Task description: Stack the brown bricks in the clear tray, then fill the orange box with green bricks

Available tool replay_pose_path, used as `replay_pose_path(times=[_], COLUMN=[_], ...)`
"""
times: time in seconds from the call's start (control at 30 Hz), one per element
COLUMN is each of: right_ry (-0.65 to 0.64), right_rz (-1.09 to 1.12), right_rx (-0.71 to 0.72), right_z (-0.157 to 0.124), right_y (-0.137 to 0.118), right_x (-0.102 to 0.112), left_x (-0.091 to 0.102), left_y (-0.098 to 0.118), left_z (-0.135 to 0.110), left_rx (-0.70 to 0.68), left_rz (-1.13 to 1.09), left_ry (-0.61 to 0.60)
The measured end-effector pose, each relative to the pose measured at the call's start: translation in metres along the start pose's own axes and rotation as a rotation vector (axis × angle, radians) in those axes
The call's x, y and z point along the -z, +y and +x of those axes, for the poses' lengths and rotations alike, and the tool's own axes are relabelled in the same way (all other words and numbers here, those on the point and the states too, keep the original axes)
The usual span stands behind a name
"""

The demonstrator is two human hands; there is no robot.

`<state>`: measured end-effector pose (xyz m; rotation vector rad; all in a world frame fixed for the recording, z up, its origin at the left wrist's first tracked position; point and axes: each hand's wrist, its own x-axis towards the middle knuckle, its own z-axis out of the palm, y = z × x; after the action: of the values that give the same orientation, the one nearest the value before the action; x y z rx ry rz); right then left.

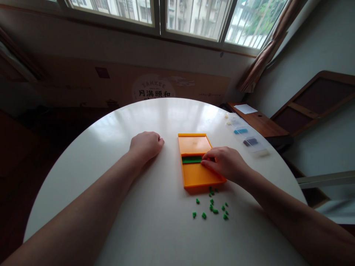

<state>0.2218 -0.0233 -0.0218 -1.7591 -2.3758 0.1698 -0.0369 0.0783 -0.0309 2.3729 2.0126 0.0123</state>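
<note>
An orange tray (pixel 203 179) lies flat on the white round table, with a slot across its middle. Small green blocks (pixel 191 159) line the left part of that slot in rows. My right hand (pixel 226 162) reaches in from the right, thumb and forefinger pinched together at the right end of the green rows; whatever sits between the fingertips is too small to make out. To the left of the tray, my left hand (pixel 146 145) rests on the table, closed in a loose fist and apart from the tray. Several loose green pieces (pixel 211 207) are scattered in front of the tray.
Clear plastic bags (pixel 245 135) with blue, dark and pale pieces lie along the right edge of the table (pixel 155 229). Beyond that edge stands a brown wooden desk (pixel 263 120) with a white paper (pixel 245 108). A large printed carton (pixel 111 87) leans below the window.
</note>
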Motion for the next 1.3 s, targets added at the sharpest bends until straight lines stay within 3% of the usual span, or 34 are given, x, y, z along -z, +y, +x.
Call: replay_pose_path(times=[0.37, 0.6, 0.67, 0.77, 0.87, 1.03, 1.3], right_ry=[0.008, 0.076, 0.037, -0.115, -0.267, -0.395, -0.391], right_rz=[0.024, 0.093, 0.131, 0.176, 0.167, 0.155, 0.116], right_rx=[-0.001, 0.067, 0.173, 0.4, 0.518, 0.589, 0.608], right_z=[-0.002, -0.015, -0.021, -0.031, -0.04, -0.048, -0.05], right_y=[0.001, 0.004, 0.004, -0.001, -0.011, -0.021, -0.021], right_x=[0.001, 0.018, 0.027, 0.039, 0.047, 0.048, 0.044], left_x=[-0.001, 0.0, 0.0, -0.001, -0.002, -0.003, -0.001], left_y=[-0.001, 0.0, 0.0, 0.0, -0.001, -0.001, 0.0], left_z=[0.001, 0.0, -0.001, 0.0, 0.001, 0.003, 0.001], left_rx=[-0.001, -0.003, -0.002, 0.001, 0.004, -0.001, 0.01], left_rz=[0.013, 0.019, 0.025, 0.031, 0.035, 0.045, 0.055], left_ry=[0.006, -0.005, -0.002, 0.0, 0.002, 0.02, 0.007])
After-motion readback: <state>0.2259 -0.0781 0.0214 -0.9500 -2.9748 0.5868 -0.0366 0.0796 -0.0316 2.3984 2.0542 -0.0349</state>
